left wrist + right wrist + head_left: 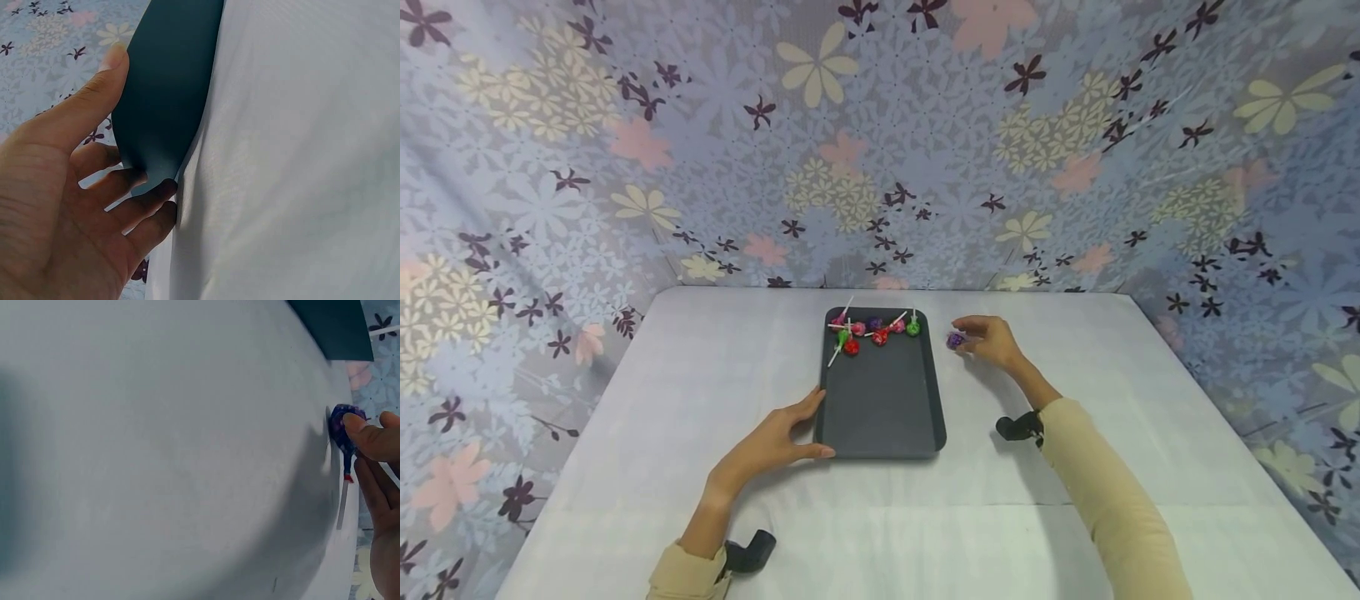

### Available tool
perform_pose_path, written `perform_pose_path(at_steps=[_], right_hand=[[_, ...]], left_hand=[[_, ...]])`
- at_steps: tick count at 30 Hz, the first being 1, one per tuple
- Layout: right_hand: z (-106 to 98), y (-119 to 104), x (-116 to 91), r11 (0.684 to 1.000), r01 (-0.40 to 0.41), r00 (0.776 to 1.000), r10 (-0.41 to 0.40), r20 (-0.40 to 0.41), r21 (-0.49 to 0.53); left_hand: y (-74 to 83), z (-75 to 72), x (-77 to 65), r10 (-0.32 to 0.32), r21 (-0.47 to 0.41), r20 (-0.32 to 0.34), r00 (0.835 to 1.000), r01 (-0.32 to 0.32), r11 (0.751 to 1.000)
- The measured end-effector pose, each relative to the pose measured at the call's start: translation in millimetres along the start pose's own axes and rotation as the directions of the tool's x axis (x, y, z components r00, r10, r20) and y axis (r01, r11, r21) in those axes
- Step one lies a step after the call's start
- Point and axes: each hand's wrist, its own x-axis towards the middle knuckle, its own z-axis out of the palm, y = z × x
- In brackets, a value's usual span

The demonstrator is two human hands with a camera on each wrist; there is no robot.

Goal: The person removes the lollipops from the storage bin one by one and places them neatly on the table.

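A dark grey rectangular tray [883, 408] lies on the white-covered table. Along its far end are several wrapped lollipops, among them a green lollipop [913, 328] at the right corner and a red lollipop [852, 347] nearer the middle. My left hand [771, 439] rests at the tray's near left corner, thumb along the front edge and fingers against the left side. Just right of the tray, my right hand [988, 340] pinches a purple-wrapped lollipop [340, 426] by its head between thumb and fingers. Its white stick points down the right wrist view, close to the cloth.
White cloth [730, 358] covers the table around the tray. A flowered curtain [880, 167] hangs behind the table and along both sides. Each wrist carries a black camera mount, such as the left mount [751, 552].
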Motion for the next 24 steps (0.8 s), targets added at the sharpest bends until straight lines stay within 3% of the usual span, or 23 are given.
perform_pose_path(at_steps=[5, 12, 24], right_hand=[[4, -9, 5, 0.998, 0.063, 0.997, -0.063, -0.035, 0.014], [15, -39, 13, 0.982, 0.178, 0.983, -0.175, -0.051, 0.069], [34, -81, 24, 0.974, 0.192, 0.979, -0.198, 0.044, 0.116]], left_hand=[[-0.9, 0.1, 0.2, 0.003, 0.006, -0.002, 1.0, -0.003, 1.0], [-1.2, 0.3, 0.2, 0.007, -0.005, -0.007, 1.0, -0.007, 1.0], [0.7, -0.6, 0.0, -0.007, -0.013, -0.011, 1.0, 0.007, 1.0]])
